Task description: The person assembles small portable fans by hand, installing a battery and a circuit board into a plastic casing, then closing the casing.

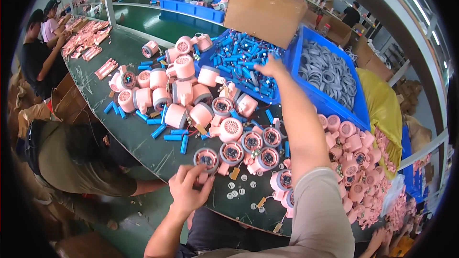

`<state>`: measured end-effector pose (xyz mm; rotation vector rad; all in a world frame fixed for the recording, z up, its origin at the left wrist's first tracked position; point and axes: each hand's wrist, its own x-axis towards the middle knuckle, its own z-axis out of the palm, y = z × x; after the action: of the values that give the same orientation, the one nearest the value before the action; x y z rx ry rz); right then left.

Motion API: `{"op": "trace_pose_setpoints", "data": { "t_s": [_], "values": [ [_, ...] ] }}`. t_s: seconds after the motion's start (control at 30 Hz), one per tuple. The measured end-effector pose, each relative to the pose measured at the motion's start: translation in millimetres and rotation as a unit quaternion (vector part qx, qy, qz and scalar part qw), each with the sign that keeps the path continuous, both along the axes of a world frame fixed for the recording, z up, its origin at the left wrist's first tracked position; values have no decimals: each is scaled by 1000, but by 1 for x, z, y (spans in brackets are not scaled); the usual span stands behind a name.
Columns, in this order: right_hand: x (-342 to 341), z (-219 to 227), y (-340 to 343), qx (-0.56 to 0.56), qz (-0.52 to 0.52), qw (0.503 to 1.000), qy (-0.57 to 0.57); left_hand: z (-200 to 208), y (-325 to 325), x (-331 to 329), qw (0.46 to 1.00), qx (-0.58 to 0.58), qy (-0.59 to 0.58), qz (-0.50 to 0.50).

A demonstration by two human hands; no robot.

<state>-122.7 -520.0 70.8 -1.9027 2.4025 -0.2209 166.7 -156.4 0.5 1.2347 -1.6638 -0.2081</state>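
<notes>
My left hand [189,188] is closed around the short stub of a pink plastic housing [206,159] at the table's near edge. This housing has a grey ring and a round open end showing a dark circuit board. Stretched far forward, my right hand [272,67] reaches into a blue bin [260,96] heaped with blue cylindrical battery cells [234,57]. Its thumb and a finger show apart over the cells; the other fingertips are hidden. Between my arms and to the left lie many similar pink housings [231,129], some with wires, among loose blue cells [184,144].
A second blue bin [361,114] holds grey rings [327,74]. Behind stands a cardboard box [263,9]. Pink housings [356,162] pile up at right beside a yellow sack [382,105]. Small white discs [241,191] lie near me. A person [76,157] is close at left; others sit beyond.
</notes>
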Motion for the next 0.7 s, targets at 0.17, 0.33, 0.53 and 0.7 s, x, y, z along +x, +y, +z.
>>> {"op": "trace_pose_setpoints", "data": {
  "t_s": [0.17, 0.33, 0.53, 0.7],
  "values": [
    [-17, -21, 6, 3, 37, 999, 4, -7, 0, 7, 999, -33, -11, -34],
    [-14, -16, 20, -112, 75, 991, -14, -5, -4, 4, 999, -39, 8, -31],
    [5, 32, 57, -294, 89, 949, -71, -2, 0, 4, 998, -24, 18, -55],
    [14, 94, 140, -308, 158, 930, -121, 3, 8, 21, 985, 9, -9, -171]
  ]
}}
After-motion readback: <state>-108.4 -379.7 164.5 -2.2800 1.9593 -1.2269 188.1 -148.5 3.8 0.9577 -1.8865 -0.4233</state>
